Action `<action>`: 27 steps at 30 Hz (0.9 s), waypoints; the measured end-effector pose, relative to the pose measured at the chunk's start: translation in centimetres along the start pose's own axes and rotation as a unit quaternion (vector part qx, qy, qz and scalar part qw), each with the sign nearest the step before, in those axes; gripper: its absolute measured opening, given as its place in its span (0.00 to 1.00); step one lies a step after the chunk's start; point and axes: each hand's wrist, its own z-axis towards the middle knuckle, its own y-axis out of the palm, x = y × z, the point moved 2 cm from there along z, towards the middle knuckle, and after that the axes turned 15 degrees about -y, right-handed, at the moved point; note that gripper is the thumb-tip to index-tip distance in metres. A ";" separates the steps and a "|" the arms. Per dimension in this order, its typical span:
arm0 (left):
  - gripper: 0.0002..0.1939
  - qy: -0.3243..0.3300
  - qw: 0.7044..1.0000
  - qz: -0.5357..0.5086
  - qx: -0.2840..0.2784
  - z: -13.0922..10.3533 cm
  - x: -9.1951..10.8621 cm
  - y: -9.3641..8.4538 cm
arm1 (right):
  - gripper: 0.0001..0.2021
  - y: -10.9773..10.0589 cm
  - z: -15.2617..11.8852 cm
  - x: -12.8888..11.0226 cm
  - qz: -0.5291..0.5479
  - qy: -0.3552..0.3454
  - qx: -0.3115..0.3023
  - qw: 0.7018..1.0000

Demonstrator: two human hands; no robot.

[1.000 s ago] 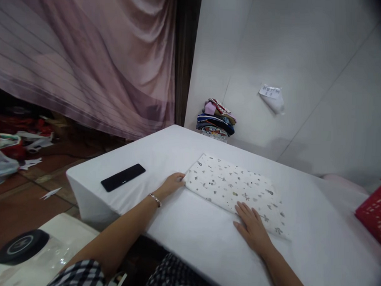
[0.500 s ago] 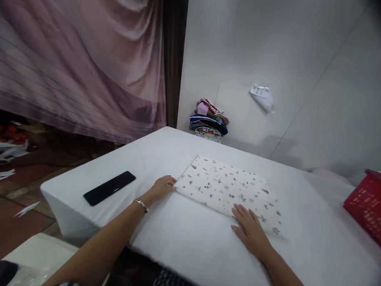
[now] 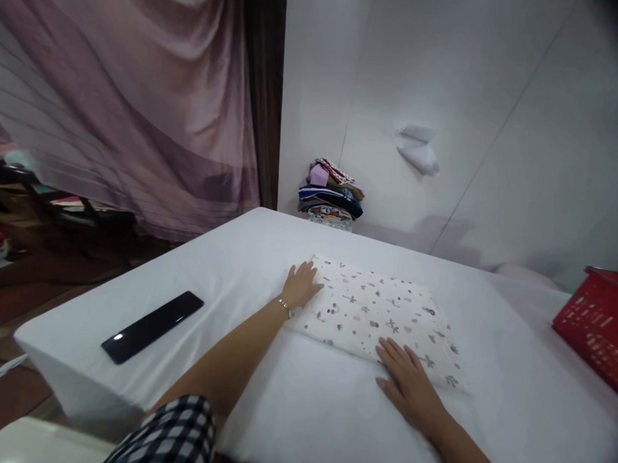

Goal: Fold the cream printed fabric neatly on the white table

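Observation:
A white cloth (image 3: 372, 308) printed with small grey plant shapes lies folded flat on the white-covered table (image 3: 313, 407). Across its left edge rests my left hand (image 3: 302, 285), palm down, fingers spread and pointing to the far left corner. My right hand (image 3: 408, 380) lies flat with its fingertips on the near edge of the cloth, right of the middle, thumb out to the side. Neither hand grips anything.
On the left of the table lies a black phone (image 3: 152, 326). A red basket (image 3: 597, 329) stands at the right edge. Behind the table is a stack of folded clothes (image 3: 330, 195) against the white wall; a pink curtain (image 3: 192, 106) hangs at the left.
My left hand has moved from the near left corner of the cloth up onto its left edge, and its fingers have spread. My right hand stays in place. The view has shifted slightly.

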 end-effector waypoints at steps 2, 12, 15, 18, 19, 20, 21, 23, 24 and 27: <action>0.33 -0.043 0.999 0.004 -0.033 0.7 -0.5 1.2 | 0.27 0.0 0.0 0.0 0.007 0.003 -0.007 1.000; 0.35 -0.084 0.995 0.017 -0.052 2.0 -1.1 1.7 | 0.28 -1.7 0.3 0.1 0.122 0.043 -0.033 0.991; 0.36 -0.053 0.997 0.053 -0.022 3.8 1.4 1.3 | 0.29 -3.7 2.2 1.8 0.143 0.085 -0.021 0.986; 0.35 0.028 0.997 0.075 -0.006 5.9 3.7 1.8 | 0.30 -4.8 4.9 6.3 0.097 0.130 -0.010 0.987; 0.35 0.038 0.996 0.080 -0.006 6.6 4.0 2.1 | 0.31 -4.8 5.6 8.3 0.073 0.159 -0.012 0.984; 0.35 0.036 0.996 0.084 -0.007 7.2 4.0 2.5 | 0.31 -4.7 6.1 10.3 0.055 0.189 -0.021 0.980; 0.36 0.024 0.996 0.086 -0.012 7.7 3.8 2.8 | 0.31 -4.4 6.3 12.2 0.036 0.227 -0.029 0.973; 0.37 -0.007 0.997 0.081 -0.019 8.4 2.9 3.5 | 0.32 -3.6 6.1 15.2 0.001 0.283 -0.047 0.958; 0.38 -0.015 0.997 0.075 -0.020 8.5 2.5 3.7 | 0.32 -3.1 5.8 16.2 -0.012 0.297 -0.051 0.953; 0.39 -0.016 0.998 0.068 -0.010 8.5 1.9 3.8 | 0.33 -2.0 4.9 17.3 -0.032 0.296 -0.045 0.954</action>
